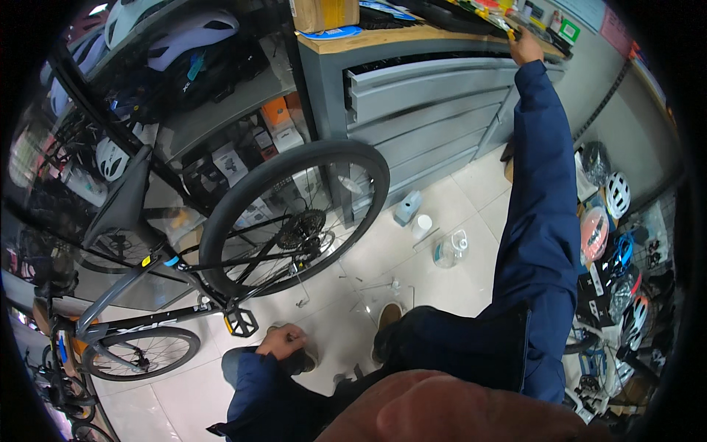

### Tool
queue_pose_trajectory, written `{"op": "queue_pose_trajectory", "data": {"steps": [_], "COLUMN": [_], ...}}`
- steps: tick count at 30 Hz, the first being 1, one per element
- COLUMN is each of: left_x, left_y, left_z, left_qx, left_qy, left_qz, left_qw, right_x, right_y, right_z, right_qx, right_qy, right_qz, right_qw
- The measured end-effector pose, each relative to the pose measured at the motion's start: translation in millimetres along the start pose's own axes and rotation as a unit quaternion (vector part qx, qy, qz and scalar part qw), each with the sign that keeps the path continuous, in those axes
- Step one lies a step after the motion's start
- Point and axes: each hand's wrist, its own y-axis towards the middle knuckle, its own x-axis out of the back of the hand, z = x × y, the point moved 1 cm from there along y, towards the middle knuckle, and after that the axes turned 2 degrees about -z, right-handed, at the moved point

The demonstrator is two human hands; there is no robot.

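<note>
My right arm stretches far up to the bench top, where my right hand (pixel 526 48) is at the cluttered far end with its fingers closed. A small yellow thing (pixel 511 34) shows at the fingertips; its kind is too small to make out. Low down, my left hand (pixel 281 342) rests by my knee with curled fingers, and whatever they may hold is hidden. Just beyond it is a dark bicycle (pixel 125 287), with its pedal (pixel 241 323) nearest to my left hand. The bicycle's rear wheel (pixel 375 166) stands upright before the grey drawer cabinet (pixel 420 92).
On the tiled floor stand a bluish bottle (pixel 406 208), a white cup (pixel 421 225) and a clear plastic jug (pixel 446 252), with thin tools (pixel 372 286) scattered nearer me. The top drawer (pixel 420 79) is slightly pulled out. Helmets (pixel 617 194) and packages line the right wall; shelves (pixel 221 121) rise at left.
</note>
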Motion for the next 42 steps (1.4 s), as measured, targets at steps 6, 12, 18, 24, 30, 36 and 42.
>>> {"op": "queue_pose_trajectory", "data": {"steps": [6,12,18,24,30,36,42], "left_x": [5,3,-2,5,50,51,46], "left_y": [16,18,-2,-13,-11,-38,-35], "left_z": [4,-2,-6,-40,-98,-109,-76], "left_qx": [0.065,0.016,0.014,-0.019,-0.223,-0.218,-0.166], "left_qy": [0.011,0.023,-0.010,-0.216,-0.547,-0.600,-0.679], "left_qz": [0.032,0.020,-0.007,-0.062,-0.138,-0.147,-0.173], "left_qw": [0.997,0.999,1.000,0.974,0.795,0.756,0.694], "right_x": [2,30,115,240,321,351,341], "right_y": [7,-5,-46,-252,-497,-670,-748], "right_z": [10,37,62,106,200,308,367], "right_qx": [0.064,0.044,-0.043,-0.118,-0.227,-0.368,-0.412], "right_qy": [0.015,0.042,0.272,0.603,0.678,0.694,0.658], "right_qz": [-0.058,-0.147,-0.120,0.016,0.258,0.462,0.572], "right_qw": [0.996,0.987,0.954,0.789,0.650,0.411,0.265]}}
